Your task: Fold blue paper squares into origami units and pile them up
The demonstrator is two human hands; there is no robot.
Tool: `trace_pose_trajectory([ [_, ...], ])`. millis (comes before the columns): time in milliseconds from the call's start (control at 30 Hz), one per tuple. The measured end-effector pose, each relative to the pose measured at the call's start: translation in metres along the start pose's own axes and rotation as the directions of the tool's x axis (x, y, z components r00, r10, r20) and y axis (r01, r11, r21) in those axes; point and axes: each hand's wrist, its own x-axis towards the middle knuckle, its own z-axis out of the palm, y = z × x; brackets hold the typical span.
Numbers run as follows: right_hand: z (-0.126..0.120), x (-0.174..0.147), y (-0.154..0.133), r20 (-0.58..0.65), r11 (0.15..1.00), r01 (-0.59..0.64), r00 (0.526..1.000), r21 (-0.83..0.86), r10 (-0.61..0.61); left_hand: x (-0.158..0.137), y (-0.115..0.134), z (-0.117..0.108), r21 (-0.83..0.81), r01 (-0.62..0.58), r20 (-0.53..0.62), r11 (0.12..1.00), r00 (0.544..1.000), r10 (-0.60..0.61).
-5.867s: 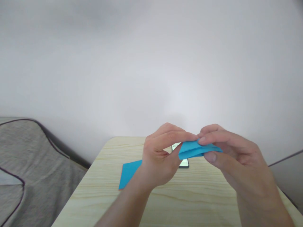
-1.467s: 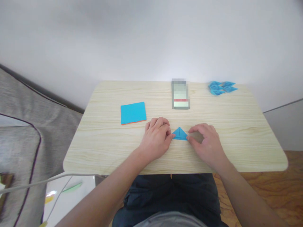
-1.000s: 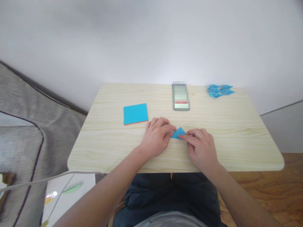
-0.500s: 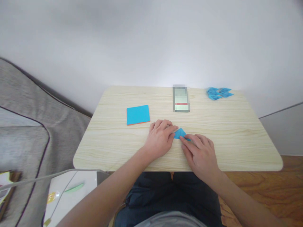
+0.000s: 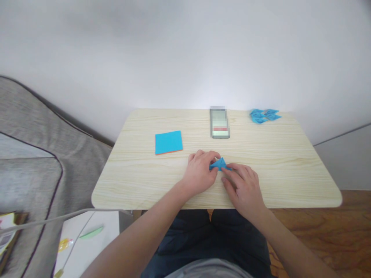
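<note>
A small folded piece of blue paper (image 5: 219, 164), triangular with a crease down from its peak, lies at the front middle of the table between both hands. My left hand (image 5: 201, 170) has its thumb and index finger closed on the paper's left end. My right hand (image 5: 243, 185) rests at the paper's right side, its fingertips pressing on the right corner and lower edge. Fingers cover both ends of the paper. Farther left sits a stack of blue paper sheets (image 5: 168, 142) with an orange edge showing below.
A phone (image 5: 220, 122) with a blurred screen lies at the table's back middle. Several folded blue paper pieces (image 5: 263, 116) are grouped at the back right. The pale wooden table (image 5: 130, 173) meets a white wall; a grey sofa (image 5: 34, 166) stands at the left, beside a cable (image 5: 72, 213).
My left hand has shifted slightly right and now pinches the paper's left end. The paper's left side looks lifted and tilted. The view has moved a little.
</note>
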Motion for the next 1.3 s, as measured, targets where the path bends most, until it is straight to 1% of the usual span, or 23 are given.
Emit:
trace_pose_trajectory([
  [67, 0.0, 0.003, 0.002, -0.011, 0.999, -0.023, 1.0, 0.027, 0.023, 0.0, 0.001, 0.001, -0.029, 0.0, 0.008, 1.0, 1.0, 0.001],
  [167, 0.002, 0.009, 0.007, -0.044, 0.996, -0.039, 0.998, 0.081, 0.042, -0.001, 0.0, 0.001, -0.089, -0.006, -0.028, 0.996, 1.0, 0.003],
  [333, 0.007, 0.024, 0.005, -0.064, 0.973, -0.052, 0.996, 0.224, 0.067, 0.0, 0.0, 0.002, -0.243, -0.016, -0.174, 0.97, 0.984, -0.027],
  [400, 0.007, 0.029, -0.002, -0.052, 0.942, -0.066, 0.995, 0.329, 0.088, 0.0, 0.002, 0.002, -0.253, -0.034, -0.245, 0.967, 0.969, -0.03],
  [467, 0.004, 0.034, -0.009, -0.009, 0.882, -0.11, 0.992, 0.459, 0.129, -0.001, 0.003, 0.002, -0.252, -0.062, -0.311, 0.966, 0.95, -0.02],
  [533, 0.0, 0.038, -0.014, 0.069, 0.784, -0.2, 0.978, 0.587, 0.198, -0.002, 0.005, 0.0, -0.233, -0.105, -0.372, 0.967, 0.928, 0.011],
  [567, -0.002, 0.041, -0.016, 0.125, 0.71, -0.264, 0.962, 0.653, 0.242, -0.003, 0.006, -0.001, -0.204, -0.139, -0.394, 0.969, 0.918, 0.048],
  [600, -0.004, 0.043, -0.016, 0.194, 0.611, -0.333, 0.939, 0.718, 0.285, -0.005, 0.007, -0.003, -0.158, -0.177, -0.409, 0.972, 0.907, 0.099],
  [633, -0.007, 0.044, -0.015, 0.276, 0.486, -0.405, 0.907, 0.774, 0.317, -0.006, 0.008, -0.004, -0.095, -0.216, -0.41, 0.972, 0.898, 0.159],
  [700, -0.012, 0.048, -0.013, 0.442, 0.22, -0.522, 0.836, 0.824, 0.326, -0.011, 0.01, -0.007, 0.056, -0.284, -0.368, 0.957, 0.885, 0.284],
  [733, -0.014, 0.049, -0.011, 0.507, 0.122, -0.562, 0.805, 0.818, 0.307, -0.013, 0.011, -0.008, 0.132, -0.31, -0.328, 0.941, 0.882, 0.337],
  [767, -0.016, 0.051, -0.009, 0.555, 0.061, -0.594, 0.78, 0.803, 0.287, -0.015, 0.011, -0.008, 0.198, -0.331, -0.285, 0.923, 0.881, 0.377],
  [800, -0.018, 0.052, -0.008, 0.59, 0.033, -0.62, 0.76, 0.784, 0.271, -0.017, 0.011, -0.008, 0.247, -0.35, -0.241, 0.904, 0.881, 0.407],
  [867, -0.02, 0.055, -0.003, 0.639, 0.027, -0.663, 0.731, 0.748, 0.239, -0.02, 0.011, -0.009, 0.289, -0.387, -0.185, 0.876, 0.875, 0.447],
  [967, -0.022, 0.059, 0.004, 0.688, 0.045, -0.708, 0.698, 0.705, 0.199, -0.022, 0.006, -0.011, 0.25, -0.4, -0.182, 0.882, 0.875, 0.448],
  [1100, -0.024, 0.064, 0.013, 0.721, 0.111, -0.744, 0.666, 0.658, 0.191, -0.02, -0.007, -0.017, 0.218, -0.375, -0.175, 0.901, 0.893, 0.414],
  [1200, -0.026, 0.067, 0.014, 0.739, 0.167, -0.759, 0.651, 0.63, 0.172, -0.018, -0.016, -0.018, 0.22, -0.403, -0.174, 0.889, 0.88, 0.442],
  [1300, -0.027, 0.071, 0.014, 0.743, 0.22, -0.76, 0.648, 0.612, 0.168, -0.017, -0.019, -0.018, 0.228, -0.432, -0.177, 0.873, 0.863, 0.473],
])
